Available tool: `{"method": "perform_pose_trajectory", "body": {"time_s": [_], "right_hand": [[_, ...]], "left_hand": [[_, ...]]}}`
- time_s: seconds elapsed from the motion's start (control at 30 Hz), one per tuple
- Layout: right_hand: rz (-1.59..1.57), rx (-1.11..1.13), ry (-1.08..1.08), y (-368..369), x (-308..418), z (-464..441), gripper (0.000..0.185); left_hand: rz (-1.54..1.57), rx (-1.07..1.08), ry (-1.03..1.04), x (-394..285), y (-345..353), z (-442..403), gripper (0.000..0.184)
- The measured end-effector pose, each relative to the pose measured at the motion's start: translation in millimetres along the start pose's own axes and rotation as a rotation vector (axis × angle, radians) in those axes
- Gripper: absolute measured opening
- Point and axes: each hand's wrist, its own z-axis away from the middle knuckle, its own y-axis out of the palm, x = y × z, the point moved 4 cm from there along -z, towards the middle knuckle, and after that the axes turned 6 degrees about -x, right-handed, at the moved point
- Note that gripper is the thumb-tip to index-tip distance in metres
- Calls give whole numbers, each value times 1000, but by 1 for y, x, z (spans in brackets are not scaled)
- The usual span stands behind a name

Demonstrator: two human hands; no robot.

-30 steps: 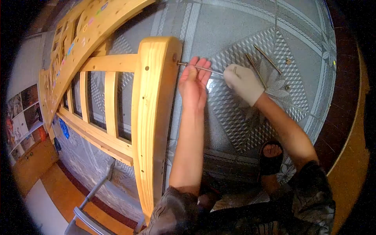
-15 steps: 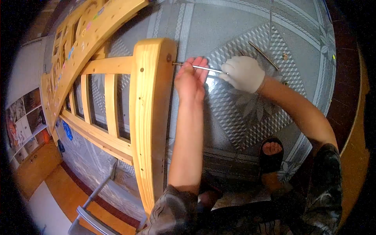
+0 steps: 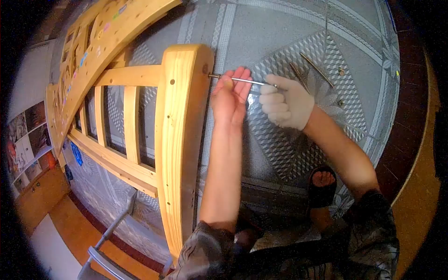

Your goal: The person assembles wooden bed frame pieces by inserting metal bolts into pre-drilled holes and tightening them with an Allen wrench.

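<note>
Rolling over since half a second ago, the gloved right hand (image 3: 286, 101) is curling around the outer end of the metal rod (image 3: 249, 81); the left hand (image 3: 229, 98), fingers extended, is thumbing it beside the bolt (image 3: 213, 75) protruding from the wooden post (image 3: 175, 140).

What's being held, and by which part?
A thin, silvery metal rod: the bare left hand holds its end nearer the yellowish wooden post; the white-gloved right hand, its opposite end.
</note>
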Motion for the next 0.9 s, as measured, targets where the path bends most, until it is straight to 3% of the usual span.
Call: {"method": "perform_pose_trajectory", "body": {"time_s": [0.2,0.33,0.5,0.63,0.7,0.73,0.8,0.83,0.9], "right_hand": [[36,-32,-135,0,-3,9,33],[39,-18,-68,1,-1,6,31],[513,-341,-172,1,-2,11,26],[677,-319,-164,0,7,10,25],[1744,-728,-558,12,18,16,24],[1745,-729,-551,8,19,16,24],[2429,-630,-883,17,21,17,15],[2427,-631,-879,17,28,18,15],[2896,-469,-1060,27,39,17,12]], "left_hand": [[24,11,13,1,-1,1,23],[19,23,21,1,-3,1,23],[-23,75,13,-4,-2,3,26],[-94,59,42,-6,5,6,30],[-72,38,96,-9,5,2,30],[-40,15,94,-10,4,1,25],[28,35,66,-10,1,-2,21],[92,58,37,-10,1,-2,19],[113,43,41,-7,0,-6,17]]}}
